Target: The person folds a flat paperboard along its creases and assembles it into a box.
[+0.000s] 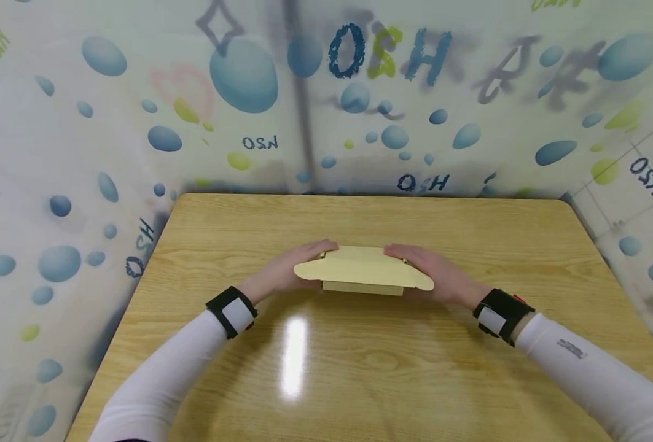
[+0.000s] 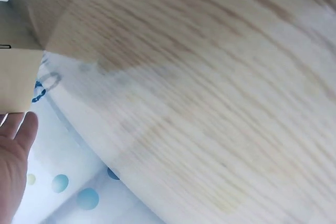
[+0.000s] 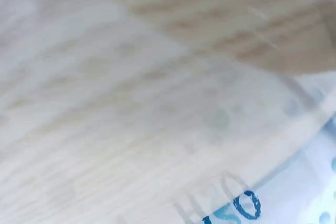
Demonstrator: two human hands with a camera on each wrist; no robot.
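Note:
A pale yellow cardboard box (image 1: 362, 265) is held above the middle of the table, its wide flap with rounded ends turned up toward the head camera. My left hand (image 1: 289, 267) grips its left side and my right hand (image 1: 443, 275) grips its right side. Fingertips of both hands lie at the far corners; the flap's ends hide the rest of the fingers. At the left edge of the left wrist view, the box (image 2: 16, 80) appears beside the fingers of the left hand (image 2: 11, 169). The blurred right wrist view shows neither hand nor a clear box.
A wood-grain table (image 1: 381, 362) lies beneath, with a bright light reflection near its middle. Behind it and at both sides hang pale sheets (image 1: 304, 123) printed with blue and green drops and letters. The table's far edge (image 1: 376, 196) meets the back sheet.

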